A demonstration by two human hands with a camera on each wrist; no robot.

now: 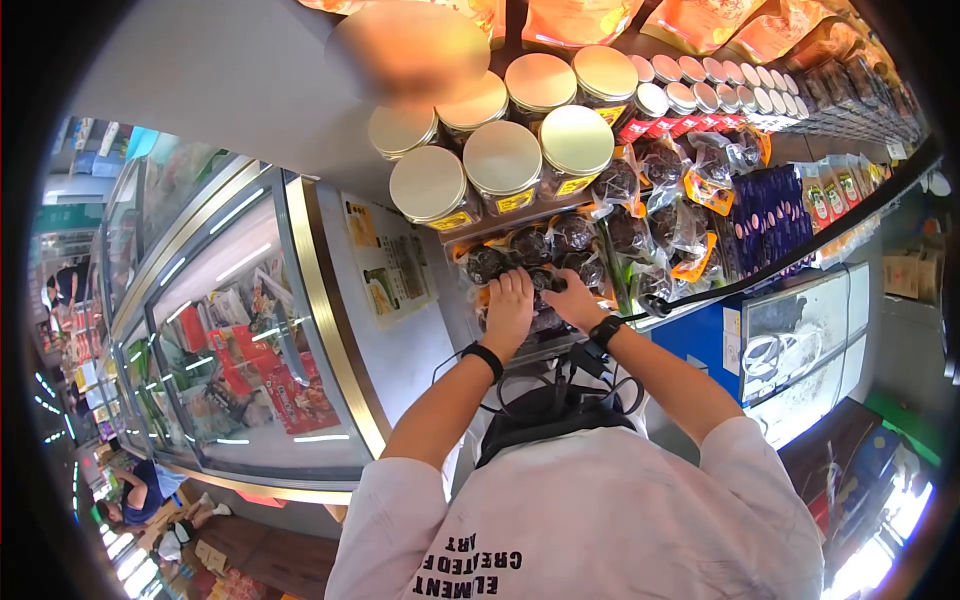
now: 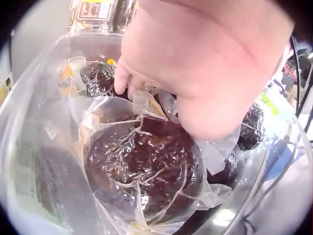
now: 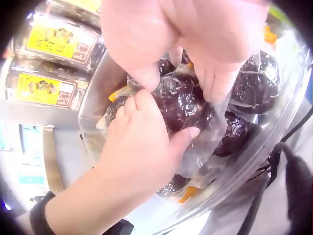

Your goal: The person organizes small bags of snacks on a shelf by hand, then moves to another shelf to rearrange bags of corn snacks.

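Note:
Dark, glossy round items sealed in clear plastic fill a clear bin. Both hands are at one such package (image 3: 178, 105) in the right wrist view. My left hand (image 1: 510, 303) (image 3: 137, 134) grips its near side, thumb and fingers spread around it. From above, my right hand (image 1: 578, 300) (image 3: 190, 39) holds the same package between thumb and fingers. The left wrist view shows my left hand (image 2: 200, 63) reaching past another large package (image 2: 146, 169); its fingertips are partly hidden there.
Silver-lidded jars (image 1: 428, 187) stand behind the bin (image 3: 90, 142). More wrapped dark items and purple packets (image 1: 770, 220) lie to the right. A black cable (image 1: 780, 270) crosses on that side. A glass-fronted display case (image 1: 240, 340) is at left.

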